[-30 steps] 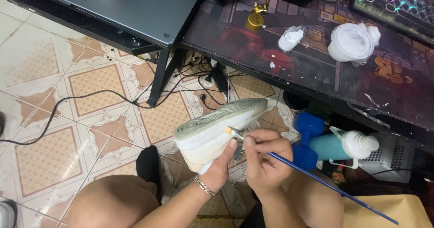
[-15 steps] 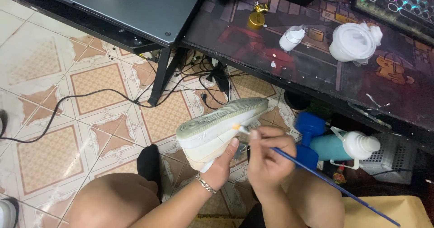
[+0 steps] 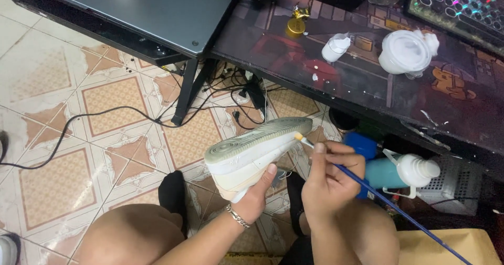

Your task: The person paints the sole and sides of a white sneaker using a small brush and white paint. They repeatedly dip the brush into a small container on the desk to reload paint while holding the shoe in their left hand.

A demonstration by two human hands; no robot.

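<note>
Gripping pale sneaker (image 3: 254, 152) in left hand (image 3: 256, 199), fingers curled under the upper, sole tilted up above knees, apparently exposing the midsole edge. Pinching blue-handled brush (image 3: 367, 189) in right hand (image 3: 331, 183), pencil-style, tip touching sole rim. Sitting well apart on dark desk (image 3: 367, 86): white jar (image 3: 407, 52).

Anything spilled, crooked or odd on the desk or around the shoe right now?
Yes: small white paint drips lie on the dark desk mat near the small white bottle, and the white tub is smeared with white. The left hand holds the shoe; the right hand holds the blue brush.
</note>
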